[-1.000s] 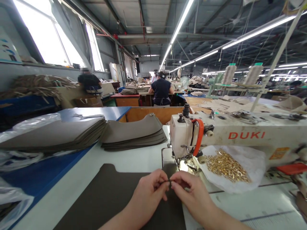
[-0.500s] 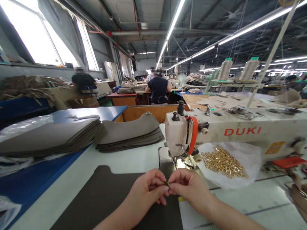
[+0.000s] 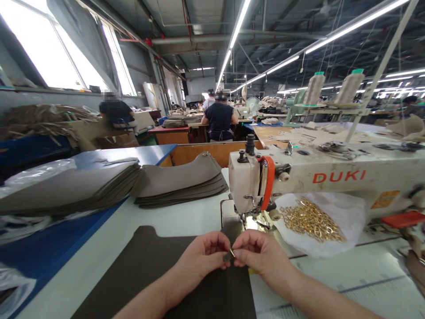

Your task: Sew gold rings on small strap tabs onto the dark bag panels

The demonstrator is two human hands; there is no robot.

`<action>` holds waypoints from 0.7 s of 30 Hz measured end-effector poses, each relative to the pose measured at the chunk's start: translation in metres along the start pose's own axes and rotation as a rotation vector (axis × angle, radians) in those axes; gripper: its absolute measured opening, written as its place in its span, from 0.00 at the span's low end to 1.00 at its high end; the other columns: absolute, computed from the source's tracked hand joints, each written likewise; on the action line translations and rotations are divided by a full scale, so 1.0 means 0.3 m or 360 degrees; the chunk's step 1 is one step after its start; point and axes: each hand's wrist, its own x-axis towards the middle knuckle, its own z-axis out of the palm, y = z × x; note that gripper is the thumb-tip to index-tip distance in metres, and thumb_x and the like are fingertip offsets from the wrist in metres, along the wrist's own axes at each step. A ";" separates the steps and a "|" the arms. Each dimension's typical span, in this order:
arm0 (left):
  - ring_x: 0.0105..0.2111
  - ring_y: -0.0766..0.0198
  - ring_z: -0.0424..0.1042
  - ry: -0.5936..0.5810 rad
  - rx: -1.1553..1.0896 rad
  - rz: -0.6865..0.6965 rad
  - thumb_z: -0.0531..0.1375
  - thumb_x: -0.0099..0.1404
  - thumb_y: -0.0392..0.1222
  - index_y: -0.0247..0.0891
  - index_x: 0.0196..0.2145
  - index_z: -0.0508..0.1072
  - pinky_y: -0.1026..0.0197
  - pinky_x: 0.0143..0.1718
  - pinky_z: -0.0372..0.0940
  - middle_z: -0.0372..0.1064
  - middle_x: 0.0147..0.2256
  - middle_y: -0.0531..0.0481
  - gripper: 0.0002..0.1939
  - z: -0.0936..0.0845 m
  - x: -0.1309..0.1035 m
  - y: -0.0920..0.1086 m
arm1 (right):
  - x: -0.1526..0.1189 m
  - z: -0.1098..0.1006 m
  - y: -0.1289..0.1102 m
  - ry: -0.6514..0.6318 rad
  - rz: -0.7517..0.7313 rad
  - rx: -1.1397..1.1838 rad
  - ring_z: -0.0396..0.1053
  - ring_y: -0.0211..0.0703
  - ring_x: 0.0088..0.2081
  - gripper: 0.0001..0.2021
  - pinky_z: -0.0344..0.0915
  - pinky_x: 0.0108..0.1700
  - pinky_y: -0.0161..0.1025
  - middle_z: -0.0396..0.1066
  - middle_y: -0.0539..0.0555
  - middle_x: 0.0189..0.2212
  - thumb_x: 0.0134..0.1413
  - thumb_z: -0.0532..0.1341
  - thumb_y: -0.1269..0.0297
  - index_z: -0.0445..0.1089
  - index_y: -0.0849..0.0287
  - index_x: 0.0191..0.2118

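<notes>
Fingertips meet just in front of the sewing machine. My left hand is closed in a pinch on a small dark strip. Against that strip, my right hand pinches a small gold metal ring; whether the strip passes through it is too small to tell. Below both hands a large dark grey-brown panel lies flat on the table. A heap of gold rings rests on a white plastic bag, right of the needle area.
Stacked dark panels lie behind on the left, and another stack sits on a blue table. Thread cones stand over the machine. A person in dark clothing sits farther ahead.
The hands have turned slightly, and the gold ring and dark strip now show more clearly between the fingertips. The left fingers have drawn together. The view has shifted a little.
</notes>
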 end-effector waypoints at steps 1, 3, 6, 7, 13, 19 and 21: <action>0.25 0.68 0.66 -0.0016 0.0002 -0.0002 0.65 0.49 0.40 0.36 0.27 0.68 0.65 0.28 0.58 0.70 0.24 0.53 0.09 -0.001 -0.001 -0.001 | -0.003 0.001 -0.002 -0.0026 -0.0002 0.0008 0.70 0.37 0.26 0.16 0.65 0.30 0.33 0.70 0.47 0.21 0.39 0.70 0.52 0.69 0.59 0.27; 0.26 0.68 0.65 -0.0021 0.0045 0.0003 0.63 0.50 0.37 0.35 0.27 0.68 0.66 0.29 0.57 0.70 0.24 0.54 0.06 0.001 -0.006 -0.001 | -0.012 0.004 -0.007 -0.0070 -0.0031 -0.0005 0.69 0.37 0.26 0.14 0.64 0.31 0.34 0.70 0.47 0.22 0.43 0.68 0.54 0.69 0.59 0.28; 0.25 0.69 0.63 0.0003 0.0200 0.0051 0.60 0.50 0.34 0.35 0.26 0.68 0.66 0.28 0.55 0.66 0.23 0.56 0.03 0.007 -0.020 -0.002 | -0.030 0.010 -0.018 -0.0103 -0.0117 -0.0142 0.67 0.36 0.27 0.08 0.63 0.32 0.33 0.69 0.47 0.23 0.49 0.64 0.60 0.69 0.59 0.30; 0.24 0.69 0.62 0.0015 0.0260 0.0074 0.59 0.50 0.34 0.35 0.26 0.68 0.66 0.27 0.54 0.65 0.23 0.56 0.03 0.009 -0.025 -0.003 | -0.036 0.013 -0.021 -0.0101 -0.0144 -0.0221 0.67 0.36 0.28 0.07 0.62 0.32 0.33 0.69 0.47 0.25 0.49 0.64 0.62 0.68 0.59 0.32; 0.24 0.68 0.61 0.0084 0.0563 0.0144 0.56 0.51 0.33 0.36 0.27 0.67 0.66 0.25 0.54 0.63 0.25 0.56 0.04 0.016 -0.044 -0.013 | -0.052 0.016 -0.019 -0.0020 -0.0243 -0.0663 0.63 0.36 0.28 0.11 0.60 0.31 0.33 0.65 0.46 0.25 0.40 0.65 0.73 0.65 0.57 0.31; 0.29 0.65 0.66 0.0176 0.0438 0.0323 0.55 0.49 0.31 0.38 0.25 0.66 0.64 0.31 0.60 0.66 0.28 0.53 0.04 0.020 -0.030 -0.026 | -0.046 -0.003 -0.016 0.0013 -0.0432 -0.0722 0.64 0.37 0.29 0.05 0.61 0.32 0.33 0.67 0.49 0.28 0.42 0.58 0.76 0.65 0.58 0.26; 0.29 0.64 0.67 0.0224 0.0393 0.0329 0.57 0.49 0.32 0.38 0.24 0.66 0.63 0.32 0.62 0.67 0.28 0.52 0.04 0.023 -0.030 -0.024 | -0.043 -0.001 -0.012 0.0047 -0.0427 -0.0700 0.63 0.37 0.29 0.05 0.60 0.31 0.33 0.68 0.49 0.28 0.42 0.58 0.76 0.65 0.58 0.25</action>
